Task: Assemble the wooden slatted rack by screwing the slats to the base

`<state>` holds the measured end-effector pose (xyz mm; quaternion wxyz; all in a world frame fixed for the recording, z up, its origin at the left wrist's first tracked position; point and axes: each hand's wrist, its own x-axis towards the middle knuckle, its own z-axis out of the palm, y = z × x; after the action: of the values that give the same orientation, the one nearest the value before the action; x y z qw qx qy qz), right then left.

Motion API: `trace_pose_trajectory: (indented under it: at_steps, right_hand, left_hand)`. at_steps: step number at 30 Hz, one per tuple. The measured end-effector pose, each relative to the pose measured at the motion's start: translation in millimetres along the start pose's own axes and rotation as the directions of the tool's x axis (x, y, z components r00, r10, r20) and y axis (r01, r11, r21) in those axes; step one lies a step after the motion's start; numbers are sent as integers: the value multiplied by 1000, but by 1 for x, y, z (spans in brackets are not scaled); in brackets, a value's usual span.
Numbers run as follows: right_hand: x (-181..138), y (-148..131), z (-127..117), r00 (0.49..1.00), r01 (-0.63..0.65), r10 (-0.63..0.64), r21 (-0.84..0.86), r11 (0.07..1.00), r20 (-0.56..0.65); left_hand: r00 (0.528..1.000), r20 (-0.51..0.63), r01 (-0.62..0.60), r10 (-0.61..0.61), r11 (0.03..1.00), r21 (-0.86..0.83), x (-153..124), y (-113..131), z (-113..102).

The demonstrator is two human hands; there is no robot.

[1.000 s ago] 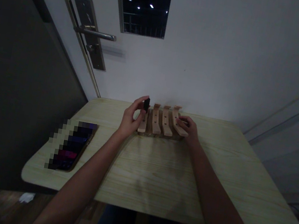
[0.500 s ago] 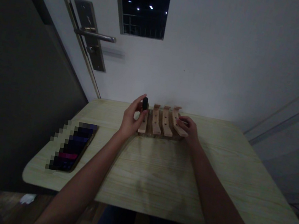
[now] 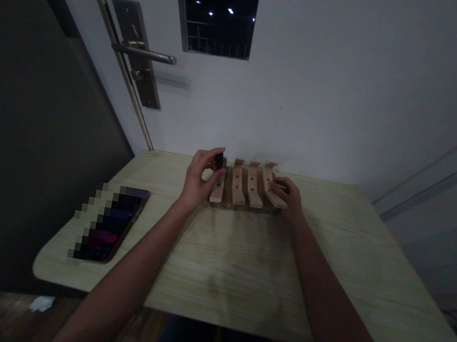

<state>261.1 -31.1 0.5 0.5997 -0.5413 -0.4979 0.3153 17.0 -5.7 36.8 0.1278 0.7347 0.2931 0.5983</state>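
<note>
Several curved wooden hooks with holes, among them a middle one (image 3: 239, 183), stand side by side at the far part of the table. They rest over a brownish base (image 3: 244, 208) whose material I cannot make out. My left hand (image 3: 201, 177) pinches a short black cylinder (image 3: 218, 160) between thumb and fingers, above the leftmost wooden hook (image 3: 216, 192). Its lower end is hidden by the fingers. On the other side, my right hand (image 3: 289, 193) has thumb and fingers closed on the rightmost wooden hook (image 3: 273, 194), which sits at a slant.
A phone (image 3: 112, 227) with a lit, partly pixelated screen lies on the left of the pale wooden table (image 3: 233, 266). Behind the table rises a white door (image 3: 334, 95) with a metal lever handle (image 3: 151, 55) and a dark window (image 3: 221, 10).
The black cylinder has tipped from upright to slightly slanted and sits a bit lower. The fingers of my left hand have shifted around it. My right hand stays in place.
</note>
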Motion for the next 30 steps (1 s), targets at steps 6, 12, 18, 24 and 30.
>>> trace_pose_trajectory:
  at_steps: [6, 12, 18, 24, 30]
  right_hand:
    - [0, 0, 0, 1000, 9, -9, -17, 1000, -7]
    - [0, -1, 0, 999, 31, -32, -23, 999, -10]
    - [1, 0, 0, 1000, -6, 6, -4, 1000, -12]
    - [0, -1, 0, 1000, -2, 2, -14, 1000, -3]
    - [-1, 0, 0, 999, -36, 36, 21, 999, 1]
  left_hand:
    - [999, 33, 20, -18, 998, -53, -1, 2, 2]
    - [998, 58, 1, 3, 998, -58, 0, 7, 0]
    - [999, -34, 28, -28, 1000, -11, -1, -2, 2]
    - [998, -14, 55, -56, 997, -50, -2, -1, 3]
    - [998, 47, 39, -35, 995, -93, -1, 4, 0]
